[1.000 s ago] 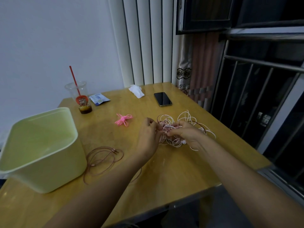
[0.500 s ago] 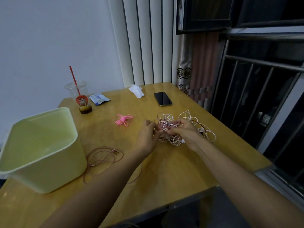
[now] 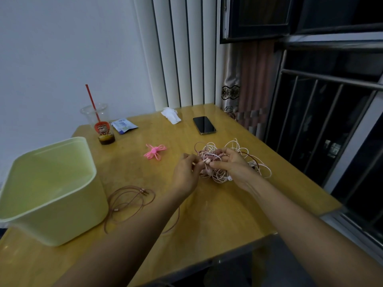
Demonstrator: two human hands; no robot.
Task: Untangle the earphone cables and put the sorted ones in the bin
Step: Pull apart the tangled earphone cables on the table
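Left hand: the left hand [image 3: 185, 175] has its fingers curled and pinches a strand at the left edge of the earphone tangle [image 3: 208, 156].
Right hand: the right hand [image 3: 233, 167] has its fingers curled round the right side of the tangle and holds it just above the bench [image 3: 217, 214].
Earphone tangle: white and pink cables knotted together between the two hands, right of the bench's middle; loose white loops spill out behind and to the right of the right hand, and a white earbud shows below it.
Bin: a pale green plastic bin [image 3: 68, 220] stands at the near left of the bench, well apart from the tangle; nothing can be made out inside it.
Brown cable [image 3: 128, 200]: lies in loose loops on the bench just right of the bin, partly under the left forearm.
Pink cable [image 3: 155, 151]: a small tied bundle, left of the hands.
Writing: the clear cup [image 3: 99, 123] with a red straw has an orange label with a printed figure, and the blue and white sachet [image 3: 124, 125] beside it has print, but both are too small to read.
Far edge: a crumpled white tissue [image 3: 171, 115] and a dark phone [image 3: 204, 125] lying face up.
Surface: yellow-brown wood, glossy.
Room: white wall at left, white vertical blinds [image 3: 180, 50] behind, a patterned curtain [image 3: 246, 85], and dark barred windows at right.
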